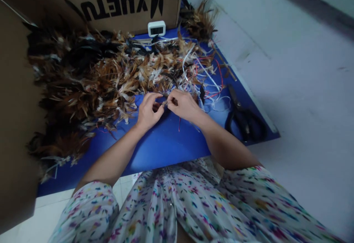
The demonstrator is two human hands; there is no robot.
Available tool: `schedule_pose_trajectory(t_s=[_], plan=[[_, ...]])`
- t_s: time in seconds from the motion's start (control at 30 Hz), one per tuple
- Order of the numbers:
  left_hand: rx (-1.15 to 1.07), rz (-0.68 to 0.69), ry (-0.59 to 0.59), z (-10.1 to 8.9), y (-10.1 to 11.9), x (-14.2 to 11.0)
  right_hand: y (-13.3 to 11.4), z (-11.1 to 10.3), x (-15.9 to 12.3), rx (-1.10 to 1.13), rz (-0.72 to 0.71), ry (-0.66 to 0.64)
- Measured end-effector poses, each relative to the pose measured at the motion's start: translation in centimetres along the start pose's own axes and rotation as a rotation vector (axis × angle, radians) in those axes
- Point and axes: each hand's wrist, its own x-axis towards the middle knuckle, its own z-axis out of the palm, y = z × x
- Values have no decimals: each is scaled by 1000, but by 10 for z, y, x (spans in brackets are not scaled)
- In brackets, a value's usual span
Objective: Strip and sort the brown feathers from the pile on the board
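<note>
My left hand point(148, 109) and my right hand point(183, 104) meet over a blue board point(163, 143), fingers pinched together on a small feather piece point(165, 103) between them. Just beyond the hands lies a big heap of brown, black and white feathers point(91, 77). A tangle of white and red strings point(206, 82) lies to the right of the heap, touching my right hand's far side.
Black scissors point(245, 117) lie on the board's right part. A small white digital clock point(156, 28) stands at the back against a cardboard box point(118, 3). Another cardboard wall point(13, 125) rises at the left. White floor point(304, 88) lies to the right.
</note>
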Motion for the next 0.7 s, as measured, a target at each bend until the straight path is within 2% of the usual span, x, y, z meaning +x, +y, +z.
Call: schedule_pose_trajectory(t_s=[0.1,0.2,0.37,0.43,0.53,0.7], plan=[[135,145,11,-1,0,-1,-1,2,-1,-10,-6,-13],[203,226,22,0,-3,-1,-1,4,-2,-14,-49,-6],[157,233,12,1,-4,1,-2,3,-3,-20,-84,4],[104,166,24,0,-3,2,-2,2,-3,-30,-86,0],[-58,-48,68,-1,-3,6,0,-2,-2,-79,-80,3],[-583,-484,211,-5,-6,17,8,-9,3,-192,-32,132]])
